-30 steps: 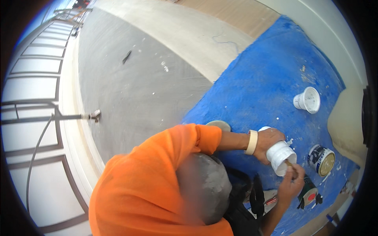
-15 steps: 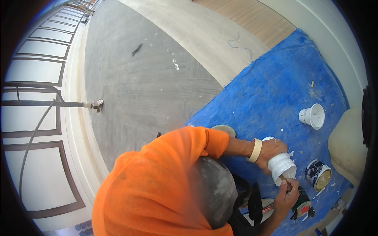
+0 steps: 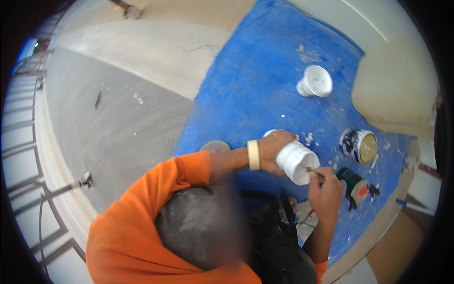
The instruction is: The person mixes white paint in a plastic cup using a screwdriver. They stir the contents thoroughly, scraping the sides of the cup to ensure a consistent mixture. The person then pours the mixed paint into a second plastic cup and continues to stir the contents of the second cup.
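Note:
A white plastic tub (image 3: 298,163) is held tilted, its mouth turned toward my right side. My left hand (image 3: 273,150) wraps around it near the base, and a cream-coloured band like a tape roll (image 3: 254,155) circles that wrist. At the mouth, my right hand (image 3: 327,191) pinches a thin brown handle (image 3: 313,171) that reaches into the tub. The handle's far end is hidden inside, so its kind does not show. Below both hands lies a paint-spotted blue sheet (image 3: 250,85).
A white cup (image 3: 314,81) stands farther off. To the right are a can with a yellowish lid (image 3: 360,146) and a dark green can (image 3: 350,183) with a red spot. A round pale lid-like thing (image 3: 215,146) sits by my left forearm. Grey flooring (image 3: 127,128) extends left.
My view has turned, so the sheet, cup and cans appear farther left and higher. Both hands keep their holds, and the handle is still inside the tub's mouth.

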Available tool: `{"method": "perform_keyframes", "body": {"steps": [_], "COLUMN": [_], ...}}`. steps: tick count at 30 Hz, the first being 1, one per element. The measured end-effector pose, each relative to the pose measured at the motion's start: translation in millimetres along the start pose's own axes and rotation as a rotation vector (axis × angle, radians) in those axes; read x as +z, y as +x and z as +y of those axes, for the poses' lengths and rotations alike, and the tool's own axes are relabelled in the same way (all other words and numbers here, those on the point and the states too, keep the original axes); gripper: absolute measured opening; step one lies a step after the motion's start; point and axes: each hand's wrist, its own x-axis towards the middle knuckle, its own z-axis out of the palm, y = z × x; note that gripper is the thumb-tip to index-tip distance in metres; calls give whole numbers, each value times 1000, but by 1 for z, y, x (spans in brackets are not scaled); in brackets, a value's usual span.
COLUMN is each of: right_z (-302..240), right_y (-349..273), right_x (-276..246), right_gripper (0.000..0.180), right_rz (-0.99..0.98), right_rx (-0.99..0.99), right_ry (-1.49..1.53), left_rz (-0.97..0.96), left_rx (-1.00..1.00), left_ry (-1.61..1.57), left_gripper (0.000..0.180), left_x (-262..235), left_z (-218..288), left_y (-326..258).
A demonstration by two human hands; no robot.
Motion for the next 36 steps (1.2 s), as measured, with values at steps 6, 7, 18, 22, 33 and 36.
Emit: {"method": "perform_keyframes", "body": {"steps": [6,7,18,22,33,36], "right_z": [3,6,7,-27,-21,-32], "right_y": [5,6,-6,2,8,7], "right_x": [-1,-5,-1,0,-9,-6], "right_gripper": [13,13,17,23,31,36], "right_rz": [83,81,-136,-49,-84,-239], "right_rx": [35,50,92,55,172,247], "right_ry": [-37,-120,-110,-107,-273,-190], "left_rz": [97,207,-59,70,61,55], "left_rx": [-66,-35,-142,-28,-78,-47], "left_ry": [-38,-71,-13,-10,-17,0], "left_gripper": [74,73,101,104,109,108], "left_x": [-2,7,-1,13,19,10], "left_z": [21,16,7,-2,-2,-2], "left_y": [9,4,-12,-16,-15,-22]}}
